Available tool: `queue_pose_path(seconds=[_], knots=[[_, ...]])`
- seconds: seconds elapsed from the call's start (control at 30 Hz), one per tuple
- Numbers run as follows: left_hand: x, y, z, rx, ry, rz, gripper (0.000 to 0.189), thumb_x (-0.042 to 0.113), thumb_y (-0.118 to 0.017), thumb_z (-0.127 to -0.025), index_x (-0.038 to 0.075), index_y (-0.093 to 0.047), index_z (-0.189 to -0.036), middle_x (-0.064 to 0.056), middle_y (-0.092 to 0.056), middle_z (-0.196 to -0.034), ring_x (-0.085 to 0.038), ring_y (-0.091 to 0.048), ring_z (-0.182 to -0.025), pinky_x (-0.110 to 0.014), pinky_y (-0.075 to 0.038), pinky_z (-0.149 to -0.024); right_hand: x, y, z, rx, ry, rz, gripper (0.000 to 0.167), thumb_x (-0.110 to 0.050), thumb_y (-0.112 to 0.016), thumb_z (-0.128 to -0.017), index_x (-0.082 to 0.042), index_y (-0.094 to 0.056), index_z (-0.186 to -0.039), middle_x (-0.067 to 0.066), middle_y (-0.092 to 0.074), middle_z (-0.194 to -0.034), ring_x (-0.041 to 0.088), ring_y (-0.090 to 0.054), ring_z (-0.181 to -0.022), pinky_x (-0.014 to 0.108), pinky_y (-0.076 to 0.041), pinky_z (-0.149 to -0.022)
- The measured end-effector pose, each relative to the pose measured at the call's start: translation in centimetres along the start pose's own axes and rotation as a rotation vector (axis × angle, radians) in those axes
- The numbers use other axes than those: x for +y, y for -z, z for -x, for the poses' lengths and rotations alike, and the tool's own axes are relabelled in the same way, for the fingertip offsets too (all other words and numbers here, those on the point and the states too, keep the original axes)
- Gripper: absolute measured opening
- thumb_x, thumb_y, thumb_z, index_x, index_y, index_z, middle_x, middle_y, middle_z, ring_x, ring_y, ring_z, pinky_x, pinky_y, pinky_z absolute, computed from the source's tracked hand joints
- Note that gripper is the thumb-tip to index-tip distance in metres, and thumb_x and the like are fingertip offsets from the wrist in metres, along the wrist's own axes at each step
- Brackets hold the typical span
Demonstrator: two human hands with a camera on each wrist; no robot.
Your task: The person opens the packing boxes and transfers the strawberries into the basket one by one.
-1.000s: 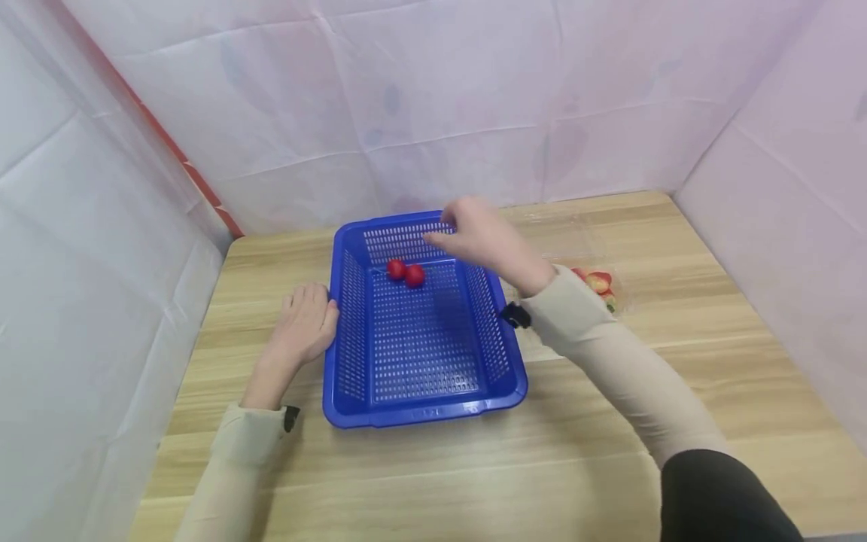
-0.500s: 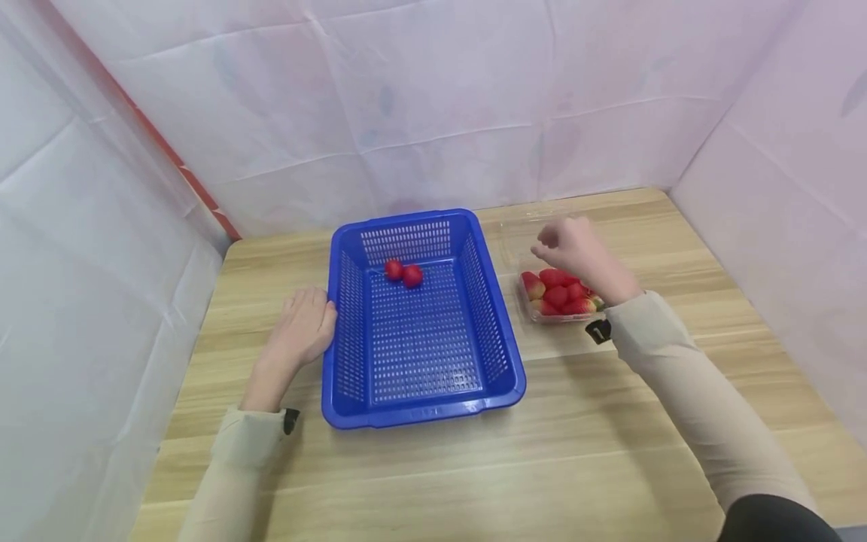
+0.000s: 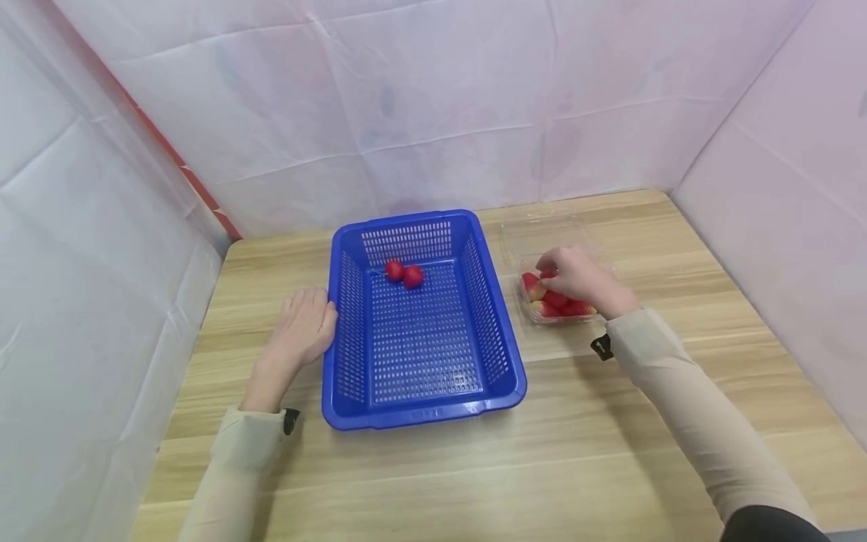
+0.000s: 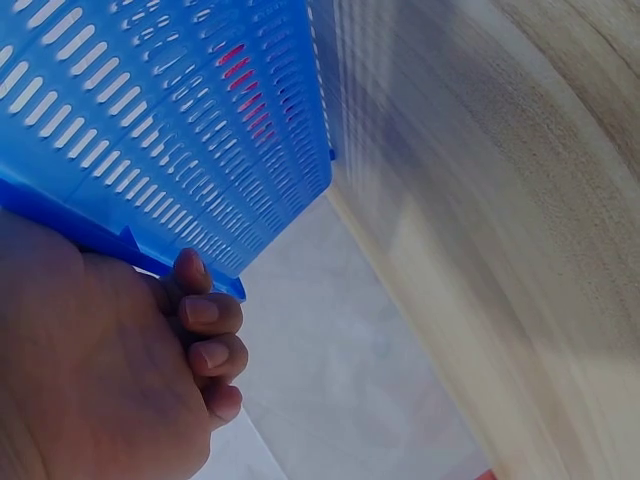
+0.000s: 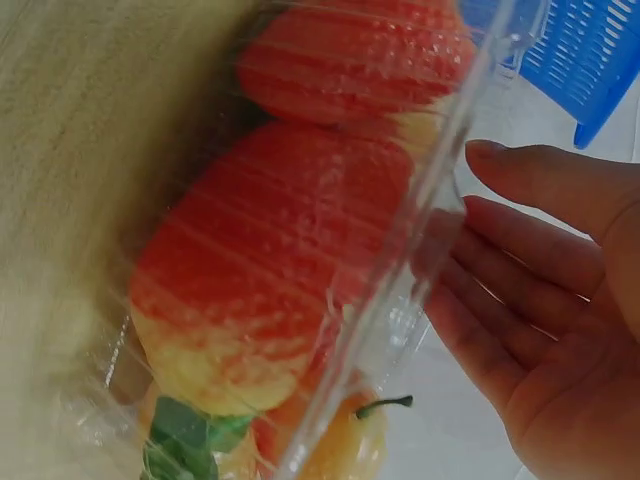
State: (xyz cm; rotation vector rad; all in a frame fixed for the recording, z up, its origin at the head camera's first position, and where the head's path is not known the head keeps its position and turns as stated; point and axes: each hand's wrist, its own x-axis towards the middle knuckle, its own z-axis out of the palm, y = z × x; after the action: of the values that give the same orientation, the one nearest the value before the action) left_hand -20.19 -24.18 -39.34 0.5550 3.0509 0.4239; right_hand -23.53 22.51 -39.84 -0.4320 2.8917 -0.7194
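Note:
My left hand (image 3: pixel 301 327) holds the left rim of a blue perforated plastic basket (image 3: pixel 425 414). In the left wrist view its fingers (image 4: pixel 205 355) are curled at the basket's rim. Two round red fruits (image 3: pixel 413 276) lie together near the basket's far end. On the right, my right hand (image 3: pixel 576 275) reaches over a clear plastic box (image 3: pixel 538 318) of strawberries (image 3: pixel 533 286), thumb and fingers apart. Seen from the right wrist, the fingers go behind the box wall beside large red strawberries (image 5: pixel 280 260); the fingertips are partly hidden.
The box's clear lid (image 3: pixel 542 229) lies folded back behind it. Basket and box stand side by side on a wooden table (image 3: pixel 433 482). A white sheet (image 3: pixel 440 98) hangs close behind the table and along both sides.
My right hand has moved from above the basket rightward to the box, then down among the strawberries. The left hand stays at the basket's rim, and the two red fruits lie unmoved.

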Motion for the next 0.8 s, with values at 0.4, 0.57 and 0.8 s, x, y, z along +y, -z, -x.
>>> queue_pose_path(seconds=[0.4,0.57,0.8], knots=[[0.0,0.0,0.0,-0.003,-0.006,-0.015,0.026,0.023,-0.026,-0.104,0.006,-0.042,-0.093,-0.01,-0.041,-0.088,-0.029,-0.037,-0.084,-0.041,-0.029,-0.076,0.0,-1.6,-0.3,-0.021,0.006,0.058,0.033,-0.012,-0.08,-0.079,0.006,-0.071,-0.105,0.021,-0.069,-0.098,0.035,-0.054,-0.089,0.047,-0.046,-0.084],[0.0,0.1,0.1,-0.001,-0.01,-0.019,0.026,0.023,-0.026,-0.104,0.006,-0.043,-0.093,-0.01,-0.041,-0.088,-0.029,-0.037,-0.084,-0.04,-0.029,-0.076,0.0,-1.9,-0.5,-0.008,0.016,0.076,0.03,-0.011,-0.078,-0.079,0.006,-0.071,-0.103,0.018,-0.067,-0.094,0.035,-0.052,-0.088,0.046,-0.045,-0.083],[0.0,0.1,0.0,0.004,-0.015,-0.022,0.026,0.022,-0.026,-0.104,0.006,-0.043,-0.093,-0.01,-0.041,-0.087,-0.029,-0.037,-0.083,-0.041,-0.029,-0.075,-0.4,-2.2,-0.6,-0.01,-0.02,0.123,0.03,-0.012,-0.077,-0.08,0.005,-0.071,-0.105,0.019,-0.067,-0.094,0.036,-0.052,-0.09,0.048,-0.046,-0.083]])
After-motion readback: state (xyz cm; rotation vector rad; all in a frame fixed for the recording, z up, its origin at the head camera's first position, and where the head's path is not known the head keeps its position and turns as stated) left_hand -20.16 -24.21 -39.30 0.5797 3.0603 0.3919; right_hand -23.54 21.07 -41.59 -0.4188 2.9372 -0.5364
